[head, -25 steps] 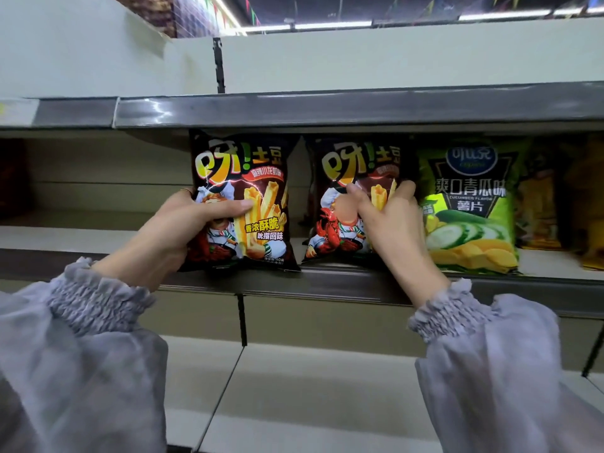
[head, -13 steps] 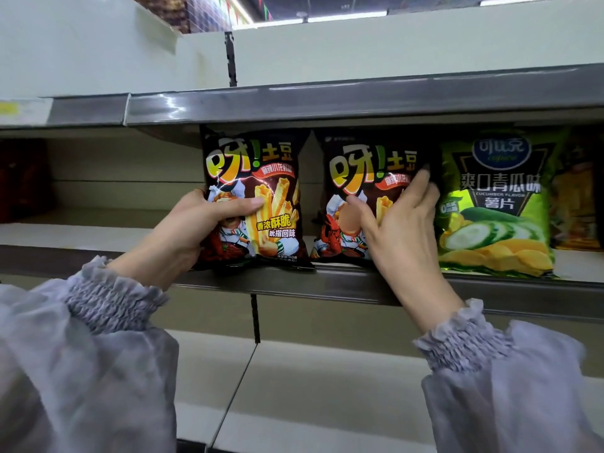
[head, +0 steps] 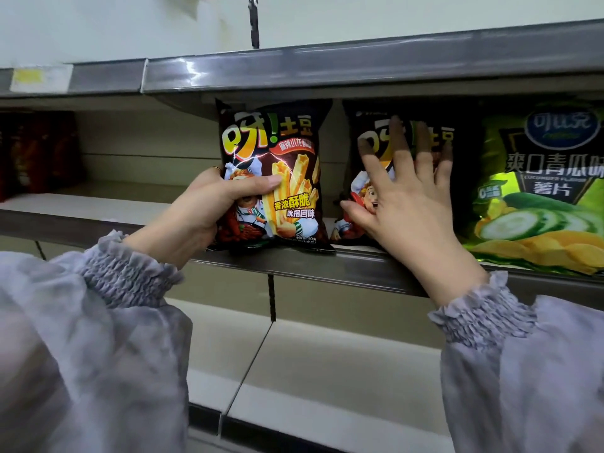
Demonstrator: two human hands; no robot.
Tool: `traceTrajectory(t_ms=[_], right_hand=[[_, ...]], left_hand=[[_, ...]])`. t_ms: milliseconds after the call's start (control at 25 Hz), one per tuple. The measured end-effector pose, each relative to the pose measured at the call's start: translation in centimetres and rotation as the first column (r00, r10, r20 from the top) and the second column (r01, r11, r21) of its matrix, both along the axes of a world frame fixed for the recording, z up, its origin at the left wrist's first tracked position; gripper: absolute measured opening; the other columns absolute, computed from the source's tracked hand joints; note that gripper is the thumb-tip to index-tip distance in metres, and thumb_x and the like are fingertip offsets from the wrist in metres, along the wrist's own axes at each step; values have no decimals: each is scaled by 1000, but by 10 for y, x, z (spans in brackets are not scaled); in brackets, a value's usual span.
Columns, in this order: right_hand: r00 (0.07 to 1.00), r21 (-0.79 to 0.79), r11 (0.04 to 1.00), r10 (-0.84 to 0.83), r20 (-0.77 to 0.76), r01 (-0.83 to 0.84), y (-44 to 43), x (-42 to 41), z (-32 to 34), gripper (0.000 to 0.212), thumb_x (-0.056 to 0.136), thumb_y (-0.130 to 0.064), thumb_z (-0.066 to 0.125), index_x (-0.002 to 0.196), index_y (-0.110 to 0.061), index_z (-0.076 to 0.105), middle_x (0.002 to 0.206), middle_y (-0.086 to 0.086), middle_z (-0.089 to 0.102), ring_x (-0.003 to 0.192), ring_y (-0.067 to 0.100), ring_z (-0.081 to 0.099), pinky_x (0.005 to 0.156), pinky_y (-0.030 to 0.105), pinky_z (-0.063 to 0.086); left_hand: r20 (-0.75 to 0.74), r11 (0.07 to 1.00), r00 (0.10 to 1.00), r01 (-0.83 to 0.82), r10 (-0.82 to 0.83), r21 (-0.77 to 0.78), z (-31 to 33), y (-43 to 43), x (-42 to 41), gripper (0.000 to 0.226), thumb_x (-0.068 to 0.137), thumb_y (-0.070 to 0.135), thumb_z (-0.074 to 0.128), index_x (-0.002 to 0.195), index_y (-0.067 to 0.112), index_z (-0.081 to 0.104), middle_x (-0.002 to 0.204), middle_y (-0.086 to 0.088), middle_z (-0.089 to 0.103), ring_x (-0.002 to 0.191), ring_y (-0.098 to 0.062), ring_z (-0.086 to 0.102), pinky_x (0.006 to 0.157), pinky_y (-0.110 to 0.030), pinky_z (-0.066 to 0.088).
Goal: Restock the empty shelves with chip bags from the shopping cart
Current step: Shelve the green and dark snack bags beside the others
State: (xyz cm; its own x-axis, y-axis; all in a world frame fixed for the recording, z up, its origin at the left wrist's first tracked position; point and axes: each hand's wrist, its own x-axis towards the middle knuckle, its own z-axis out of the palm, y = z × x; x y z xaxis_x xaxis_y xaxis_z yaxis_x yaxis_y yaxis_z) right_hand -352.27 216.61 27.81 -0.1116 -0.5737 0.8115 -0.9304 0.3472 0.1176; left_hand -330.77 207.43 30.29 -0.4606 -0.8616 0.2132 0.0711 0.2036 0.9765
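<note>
The middle shelf [head: 343,273] runs across the view at chest height, with an upper shelf [head: 327,67] above it and a pale lower shelf [head: 327,371] beneath it. Grey gathered sleeves [head: 98,338] reach up toward the middle shelf from below.

On the middle shelf, at its right end, a green bag [head: 539,197] of cucumber chips stands upright. Toward the shelf's centre stands the right dark bag [head: 356,191], just beside the green one. The left dark bag [head: 287,158] stands next to it, its bottom edge on the shelf's front lip.

Far back at the shelf's left end sit blurred red packs [head: 36,152].

The left hand [head: 202,214] grips the left dark bag, thumb across the front and fingers hidden behind it. The right hand [head: 408,204] is wide, with its straight, spread fingers lying against the front of the right dark bag.

A yellow label [head: 39,78] sits on the upper shelf's rail.
</note>
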Motion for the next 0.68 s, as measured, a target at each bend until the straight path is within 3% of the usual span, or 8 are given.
traceTrajectory(t_ms=[160,280,400,520,680], right_hand=[[1000,-66,998,23,-16,-24,-4,2,-1,77,75,-58,62,130,-8,47,123,23,53,117,43,44,100,58,28],[993,-129,985,114,-19,-115,1,1,-2,79,79,-63,46,133,-6,42,137,22,44,134,38,27,108,56,14],[959,-286,915,265,-102,-283,8,2,-4,57,89,-39,45,131,0,46,136,22,47,135,36,28,113,45,9],[885,-420,786,451,-112,-454,15,5,-7,37,88,-5,44,122,7,54,132,23,51,132,36,36,115,41,17],[821,-469,711,568,-55,-523,21,4,-7,34,82,7,39,109,10,60,120,24,59,123,34,46,111,40,29]], left_hand=[[-9,1000,1000,-2,2,6,-1,1,2,65,58,27,80,117,10,60,101,-8,74,90,-26,72,75,-37,58],[-16,1000,1000,13,-13,19,-2,2,3,68,58,24,83,119,9,59,101,-9,74,90,-27,72,75,-37,58],[-22,999,1000,22,-21,46,-3,2,4,68,58,24,82,120,8,58,102,-10,73,90,-28,71,75,-38,58],[2,999,999,46,-46,27,-2,5,8,60,59,23,81,114,9,61,100,-10,74,88,-26,72,73,-36,59],[13,1000,1000,17,-17,3,4,4,22,54,60,24,76,110,10,63,98,-9,74,84,-25,73,67,-33,59]])
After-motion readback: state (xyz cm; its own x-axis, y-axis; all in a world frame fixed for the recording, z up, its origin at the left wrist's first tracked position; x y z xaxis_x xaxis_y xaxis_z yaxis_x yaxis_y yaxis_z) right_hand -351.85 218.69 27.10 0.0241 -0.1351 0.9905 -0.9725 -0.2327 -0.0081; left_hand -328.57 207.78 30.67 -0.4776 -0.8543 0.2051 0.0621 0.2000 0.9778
